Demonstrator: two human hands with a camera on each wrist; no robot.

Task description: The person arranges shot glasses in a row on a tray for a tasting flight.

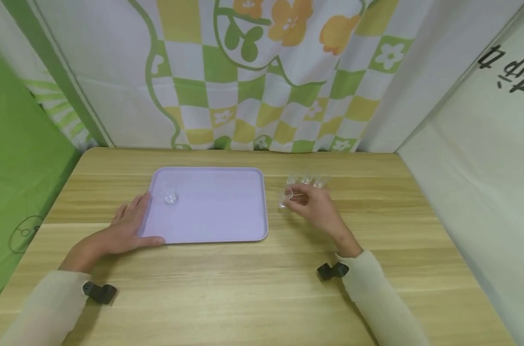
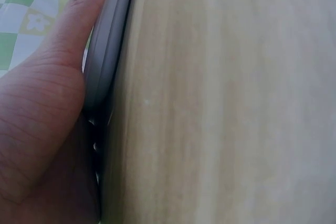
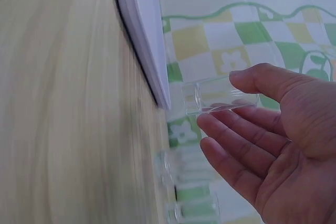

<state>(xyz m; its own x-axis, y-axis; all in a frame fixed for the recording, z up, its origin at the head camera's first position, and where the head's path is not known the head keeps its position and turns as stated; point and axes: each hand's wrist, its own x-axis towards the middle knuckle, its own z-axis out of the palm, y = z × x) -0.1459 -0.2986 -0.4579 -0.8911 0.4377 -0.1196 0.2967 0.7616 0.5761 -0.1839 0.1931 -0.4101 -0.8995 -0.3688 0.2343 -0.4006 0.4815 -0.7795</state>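
In the head view my right hand (image 1: 315,205) pinches a small clear glass (image 1: 282,203) between thumb and fingers, just right of the lavender tray (image 1: 210,236). The right wrist view shows this glass (image 3: 212,95) upright to the table, thick base down, its base off the wood. My left hand (image 1: 125,226) rests along the tray's left edge, fingers straight and thumb at the near left corner. One more clear glass (image 1: 170,197) stands on the tray's left part. In the left wrist view the hand (image 2: 42,98) lies against the tray rim (image 2: 107,40).
Behind my right hand, 3 clear glasses, such as this one (image 1: 319,181), stand in a row on the wooden table (image 1: 244,293). A checked curtain (image 1: 262,96) hangs along the table's far edge. White sheeting (image 1: 473,158) rises at the right, green cloth at the left.
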